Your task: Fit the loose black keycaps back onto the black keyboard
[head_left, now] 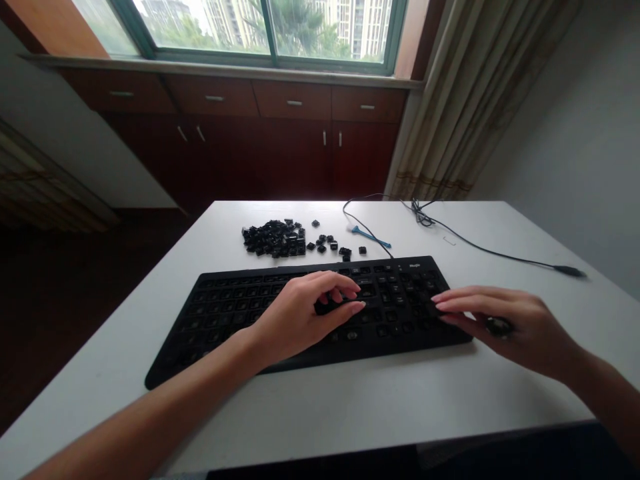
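Observation:
A black keyboard [300, 363] lies across the white table, with most of its keycaps off and a few still in place toward the right. My left hand [313, 310] rests over its middle right part, thumb and curved fingers apart with nothing visible between them. At the keyboard's right end is my right hand [515, 327], its fingertips brought close together by the number pad. A dark, rounded object [499, 326] shows between its thumb and palm; I cannot make out its kind. Behind the keyboard sits a heap of loose black keycaps [275, 239], with several more scattered beside it.
A blue tool with a white end [371, 236] lies behind the keyboard. The black cable [480, 248] loops over the table's back right, ending in a dark plug [570, 271]. A thin bent wire [449, 240] lies near it. Wooden cabinets [260, 153] stand beyond the table.

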`<state>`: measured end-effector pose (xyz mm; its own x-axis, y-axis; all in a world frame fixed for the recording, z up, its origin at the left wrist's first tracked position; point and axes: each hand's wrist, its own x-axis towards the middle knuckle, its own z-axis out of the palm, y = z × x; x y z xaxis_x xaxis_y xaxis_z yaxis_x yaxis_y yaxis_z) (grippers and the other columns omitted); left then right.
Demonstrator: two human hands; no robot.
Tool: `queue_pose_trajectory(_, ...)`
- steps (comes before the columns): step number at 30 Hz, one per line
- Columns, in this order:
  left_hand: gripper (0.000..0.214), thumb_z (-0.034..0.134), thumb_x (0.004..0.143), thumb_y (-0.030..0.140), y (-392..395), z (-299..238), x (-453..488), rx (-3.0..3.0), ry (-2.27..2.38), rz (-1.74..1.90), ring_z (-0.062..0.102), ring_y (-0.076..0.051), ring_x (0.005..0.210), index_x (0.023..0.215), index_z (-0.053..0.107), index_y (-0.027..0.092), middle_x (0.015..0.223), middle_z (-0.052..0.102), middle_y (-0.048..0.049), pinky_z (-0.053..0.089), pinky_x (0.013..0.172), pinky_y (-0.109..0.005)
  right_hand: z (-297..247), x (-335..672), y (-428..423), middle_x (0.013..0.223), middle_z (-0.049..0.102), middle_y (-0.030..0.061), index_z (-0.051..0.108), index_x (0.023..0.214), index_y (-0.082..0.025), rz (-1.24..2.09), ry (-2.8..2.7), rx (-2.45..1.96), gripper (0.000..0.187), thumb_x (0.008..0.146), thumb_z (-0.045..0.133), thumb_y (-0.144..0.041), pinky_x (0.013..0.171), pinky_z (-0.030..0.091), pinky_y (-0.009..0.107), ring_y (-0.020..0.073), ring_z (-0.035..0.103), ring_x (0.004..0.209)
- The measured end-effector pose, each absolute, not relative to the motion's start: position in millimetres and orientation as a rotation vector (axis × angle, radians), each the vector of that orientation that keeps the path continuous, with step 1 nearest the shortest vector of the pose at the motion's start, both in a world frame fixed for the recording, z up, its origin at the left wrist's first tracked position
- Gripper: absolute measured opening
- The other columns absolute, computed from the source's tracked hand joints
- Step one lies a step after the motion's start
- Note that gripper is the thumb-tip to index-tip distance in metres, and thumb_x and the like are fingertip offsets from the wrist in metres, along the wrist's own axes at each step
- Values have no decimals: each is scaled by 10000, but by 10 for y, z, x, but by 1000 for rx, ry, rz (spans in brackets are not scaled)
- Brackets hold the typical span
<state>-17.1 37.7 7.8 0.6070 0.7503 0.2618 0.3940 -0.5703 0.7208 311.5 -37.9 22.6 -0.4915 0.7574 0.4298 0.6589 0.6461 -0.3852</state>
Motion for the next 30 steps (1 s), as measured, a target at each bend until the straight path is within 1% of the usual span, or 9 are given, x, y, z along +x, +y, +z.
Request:
queue_pose_trajectory(4, 195, 673, 921, 376, 383, 65, -168, 2260, 904, 741, 634, -113, 822, 1057, 689, 238, 951, 704, 7, 508, 723, -219, 53, 3095, -501, 1136, 759, 34, 697, 1171, -256, 248, -2329, -1121, 319, 905, 646, -88, 916, 596, 269, 167, 729, 1021)
queue_pose_trajectory(12, 167, 647, 936, 348, 360, 50, -195, 2315, 872, 725, 644, -116, 864, 1051, 696, 238, 979, 700, 2, 517, 726, -207, 17, 3173, -478, 1208, 730, 40, 675, 1195, -275, 343, -2393, -1127, 369, 904, 615, -57, 902, 596, 275, 182, 720, 1056)
queue_pose_trajectory(20, 135, 617, 944, 277, 358, 59, -176, 2345, 847, 751, 645, -128, 868, 1033, 705, 229, 976, 707, -7, 522, 745, -219, 12, 3159, -477, 1221, 713, 51, 687, 1199, -291, 404, -2391, -1132, 394, 877, 651, -68, 882, 588, 305, 206, 716, 1038)
queue_pose_trajectory(23, 128, 618, 941, 264, 359, 46, -177, 2347, 843, 763, 638, -120, 865, 1029, 703, 228, 971, 705, -1, 514, 754, -221, 104, 3129, -497, 1212, 696, 71, 695, 1169, -278, 396, -2274, -1211, 347, 855, 710, -131, 805, 578, 321, 214, 706, 980)
queue_pose_trajectory(24, 127, 618, 940, 260, 360, 42, -177, 2346, 842, 764, 635, -119, 864, 1030, 702, 226, 968, 704, 0, 511, 758, -223, 158, 3106, -503, 1159, 702, 72, 708, 1098, -265, 407, -2155, -1240, 266, 856, 716, -156, 763, 565, 321, 211, 698, 944)
queue_pose_trajectory(25, 128, 618, 939, 257, 361, 39, -177, 2346, 839, 765, 633, -119, 863, 1031, 701, 225, 964, 703, -1, 509, 762, -227, 222, 3071, -506, 1055, 710, 65, 710, 983, -250, 445, -1997, -1243, 128, 873, 701, -184, 702, 542, 314, 196, 684, 874)
queue_pose_trajectory(26, 128, 617, 939, 254, 362, 36, -176, 2346, 836, 765, 632, -122, 863, 1032, 700, 224, 962, 702, -3, 507, 764, -231, 293, 3023, -504, 906, 698, 49, 679, 838, -234, 516, -1820, -1209, 68, 902, 666, -214, 633, 504, 308, 176, 654, 774)
queue_pose_trajectory(28, 133, 613, 940, 252, 365, 31, -174, 2346, 831, 763, 630, -128, 868, 1037, 699, 223, 962, 703, -8, 505, 767, -240, 439, 2884, -479, 602, 548, 3, 519, 610, -214, 711, -1486, -1072, 359, 962, 566, -263, 521, 403, 307, 135, 526, 559)
queue_pose_trajectory(30, 136, 610, 941, 253, 368, 28, -171, 2349, 828, 763, 630, -135, 872, 1039, 699, 223, 963, 703, -13, 505, 765, -245, 545, 2704, -426, 458, 363, -31, 405, 528, -206, 895, -1274, -937, 472, 981, 515, -281, 452, 309, 314, 108, 373, 423)
